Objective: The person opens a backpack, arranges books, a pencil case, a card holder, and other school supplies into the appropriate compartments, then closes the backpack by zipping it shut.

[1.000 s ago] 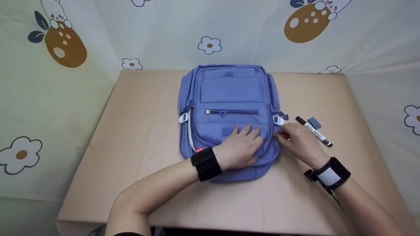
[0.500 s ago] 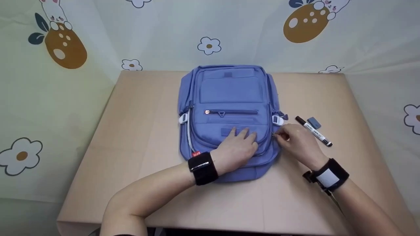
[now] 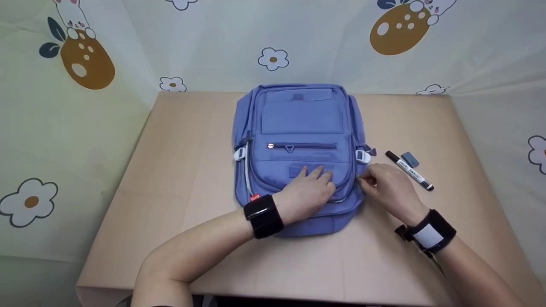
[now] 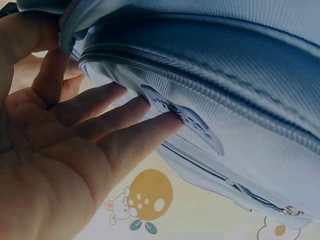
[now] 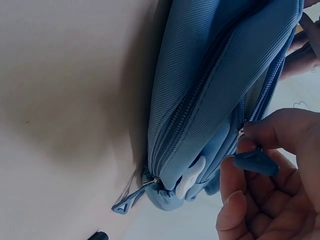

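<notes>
**Blue backpack [image 3: 303, 117] lying flat on a tan table [image 3: 192, 145]**

The backpack is soft, ribbed cloth, a rounded oblong with curved seams and toothed zips. A short straight zip [image 3: 315, 146] with a triangular pull crosses its front, hard white buckles [image 3: 362, 157] sit at both sides, and a small red tag [image 3: 254, 197] shows by my wrist. The table is smooth and faintly creased.

My left hand [image 3: 305, 196] lies on the backpack's front, fingers straight and spread apart; one fingertip touches a flat, pale label [image 4: 201, 132] with dark lettering. My right hand [image 3: 390, 185] is at the right-hand edge, thumb and forefinger together, clamped on a zip pull [image 5: 256, 163]; its blue tab hangs across my curled fingers.

The backpack is mid-table, front upward, its long axis running straight away from me. I cannot tell which end is its top. To its right, a slim black-and-white marker [image 3: 409, 170] lies slantwise, far end pointing left, just beside a small blue-grey block [image 3: 410, 159].
</notes>
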A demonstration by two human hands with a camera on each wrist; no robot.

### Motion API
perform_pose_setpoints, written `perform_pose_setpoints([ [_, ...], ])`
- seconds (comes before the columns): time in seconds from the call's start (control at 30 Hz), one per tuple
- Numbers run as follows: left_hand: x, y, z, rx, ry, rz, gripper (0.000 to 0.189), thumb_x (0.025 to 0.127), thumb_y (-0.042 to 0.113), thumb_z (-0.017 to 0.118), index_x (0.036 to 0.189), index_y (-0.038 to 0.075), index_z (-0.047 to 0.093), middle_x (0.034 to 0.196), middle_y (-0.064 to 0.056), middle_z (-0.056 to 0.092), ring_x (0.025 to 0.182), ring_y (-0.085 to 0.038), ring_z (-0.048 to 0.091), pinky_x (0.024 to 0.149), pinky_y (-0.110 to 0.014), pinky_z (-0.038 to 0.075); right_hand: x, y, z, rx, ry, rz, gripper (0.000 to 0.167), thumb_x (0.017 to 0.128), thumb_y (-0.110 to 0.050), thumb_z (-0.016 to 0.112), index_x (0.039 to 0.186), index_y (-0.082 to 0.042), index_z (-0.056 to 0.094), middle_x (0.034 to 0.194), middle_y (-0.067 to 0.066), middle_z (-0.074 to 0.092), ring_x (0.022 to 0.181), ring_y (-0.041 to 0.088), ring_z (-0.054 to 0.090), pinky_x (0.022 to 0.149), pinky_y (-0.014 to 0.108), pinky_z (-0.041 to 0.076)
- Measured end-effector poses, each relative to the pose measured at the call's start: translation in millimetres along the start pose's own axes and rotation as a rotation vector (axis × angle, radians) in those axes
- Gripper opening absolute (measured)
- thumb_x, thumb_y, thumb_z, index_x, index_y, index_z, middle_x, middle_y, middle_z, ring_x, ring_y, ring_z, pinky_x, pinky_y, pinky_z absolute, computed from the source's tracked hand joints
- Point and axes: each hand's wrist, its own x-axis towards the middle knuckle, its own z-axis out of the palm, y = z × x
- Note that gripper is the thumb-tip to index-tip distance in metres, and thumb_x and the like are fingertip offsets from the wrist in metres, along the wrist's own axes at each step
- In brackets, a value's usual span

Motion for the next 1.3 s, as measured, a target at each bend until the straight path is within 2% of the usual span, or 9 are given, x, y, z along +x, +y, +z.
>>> perform_pose_setpoints([
  [0.2, 3.0, -2.3, -4.0, -0.078, 0.002, -0.029, 0.022, 0.103, 0.007, 0.048, 0.120, 0.005, 0.062, 0.144, -0.019, 0.056, 0.136, -0.035, 0.051, 0.106, -0.057, 0.044, -9.2, -11, -4, 0.000, -0.014, 0.023, 0.010, 0.085, -0.007, 0.076, 0.081, -0.012, 0.068, 0.074, -0.004, 0.059, 0.066, 0.012, 0.052, 0.060, 0.032, 0.045],
  [0.33, 4.0, -4.5, -6.8, -0.140, -0.025, -0.048, 0.019, 0.103, 0.009, 0.047, 0.116, 0.005, 0.060, 0.145, -0.018, 0.054, 0.137, -0.033, 0.049, 0.109, -0.057, 0.042, -15.4, -20, -6, 0.019, -0.034, 0.045, 0.014, 0.084, -0.008, 0.076, 0.078, -0.015, 0.065, 0.071, -0.006, 0.056, 0.064, 0.010, 0.050, 0.058, 0.030, 0.042],
  [0.47, 5.0, -5.9, -7.6, -0.170, -0.065, -0.061, 0.024, 0.100, 0.012, 0.050, 0.120, 0.004, 0.060, 0.149, -0.019, 0.051, 0.140, -0.033, 0.046, 0.112, -0.057, 0.038, -21.2, -29, -6, 0.039, -0.062, 0.063, 0.013, 0.084, -0.009, 0.075, 0.078, -0.017, 0.065, 0.071, -0.006, 0.057, 0.063, 0.009, 0.050, 0.058, 0.029, 0.042],
  [0.63, 5.9, -6.4, -8.1, -0.181, -0.082, -0.072, 0.029, 0.098, 0.015, 0.052, 0.124, 0.004, 0.060, 0.151, -0.019, 0.049, 0.141, -0.034, 0.045, 0.113, -0.057, 0.036, -26.0, -37, -6, 0.053, -0.069, 0.053, 0.014, 0.083, -0.007, 0.074, 0.078, -0.017, 0.065, 0.071, -0.007, 0.056, 0.063, 0.007, 0.050, 0.057, 0.028, 0.043],
  [0.97, 4.2, -2.1, -3.4, -0.107, -0.006, -0.053, 0.020, 0.103, 0.008, 0.051, 0.118, 0.006, 0.063, 0.143, -0.019, 0.057, 0.135, -0.034, 0.052, 0.106, -0.057, 0.045, -27.8, -47, -8, 0.130, -0.129, 0.094, 0.012, 0.084, -0.010, 0.076, 0.080, -0.018, 0.068, 0.073, -0.010, 0.058, 0.063, 0.006, 0.052, 0.055, 0.026, 0.045],
  [1.17, 1.9, -3.4, -3.8, -0.108, -0.032, -0.038, 0.025, 0.104, 0.009, 0.049, 0.124, 0.006, 0.065, 0.148, -0.021, 0.052, 0.139, -0.035, 0.048, 0.109, -0.057, 0.042, -27.8, -51, -5, 0.163, -0.155, 0.091, 0.009, 0.086, -0.010, 0.075, 0.083, -0.018, 0.072, 0.075, -0.011, 0.060, 0.065, 0.005, 0.053, 0.057, 0.026, 0.046],
  [1.3, -3.6, -6.0, -3.3, -0.112, -0.034, -0.003, 0.023, 0.102, 0.013, 0.053, 0.120, 0.006, 0.066, 0.150, -0.022, 0.049, 0.141, -0.037, 0.045, 0.111, -0.059, 0.038, -28.7, -49, -5, 0.172, -0.160, 0.101, 0.007, 0.087, -0.012, 0.075, 0.084, -0.017, 0.072, 0.076, -0.011, 0.061, 0.066, 0.005, 0.055, 0.059, 0.026, 0.047],
])
